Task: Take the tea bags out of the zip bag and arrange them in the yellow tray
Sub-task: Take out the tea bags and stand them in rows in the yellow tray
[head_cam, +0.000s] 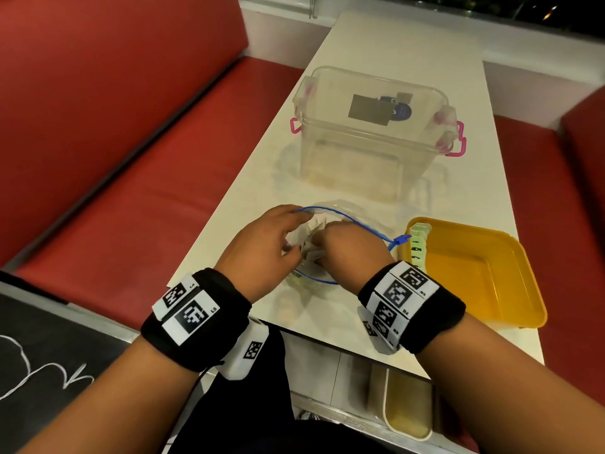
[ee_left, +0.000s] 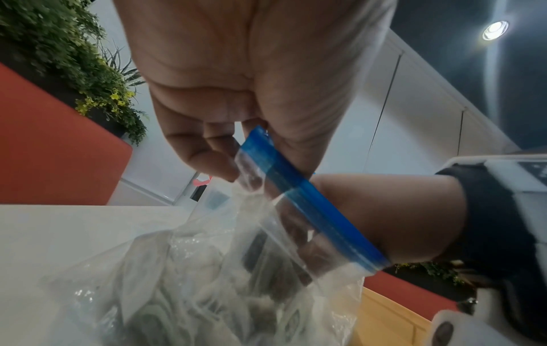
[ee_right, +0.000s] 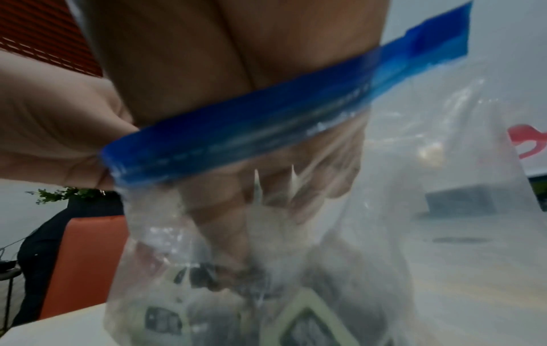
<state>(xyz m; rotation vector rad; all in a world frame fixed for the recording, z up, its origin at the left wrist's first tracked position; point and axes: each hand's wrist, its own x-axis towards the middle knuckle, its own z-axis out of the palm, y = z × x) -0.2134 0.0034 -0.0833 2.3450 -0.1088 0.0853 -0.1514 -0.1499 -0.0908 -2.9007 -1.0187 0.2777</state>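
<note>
A clear zip bag point(head_cam: 357, 221) with a blue zip rim lies open on the white table point(head_cam: 393, 54) in front of me. My left hand point(head_cam: 294, 231) pinches the blue rim point(ee_left: 311, 203) and holds the mouth open. My right hand point(head_cam: 327, 237) is inside the bag up to the knuckles. Its fingers point(ee_right: 236, 210) curl round tea bags, and white paper corners point(ee_right: 257, 185) stick out between them. More tea bags point(ee_right: 308, 316) lie at the bag's bottom. The yellow tray point(head_cam: 491, 290) stands just right of the bag. Several tea bags point(head_cam: 419, 244) stand in a row along its left wall.
A clear lidded box point(head_cam: 370, 136) with pink latches stands behind the bag, mid-table. Red benches point(head_cam: 114, 142) run along both sides of the narrow table. The table's near edge is just below my wrists, and a pale bin point(head_cam: 409, 407) sits under it.
</note>
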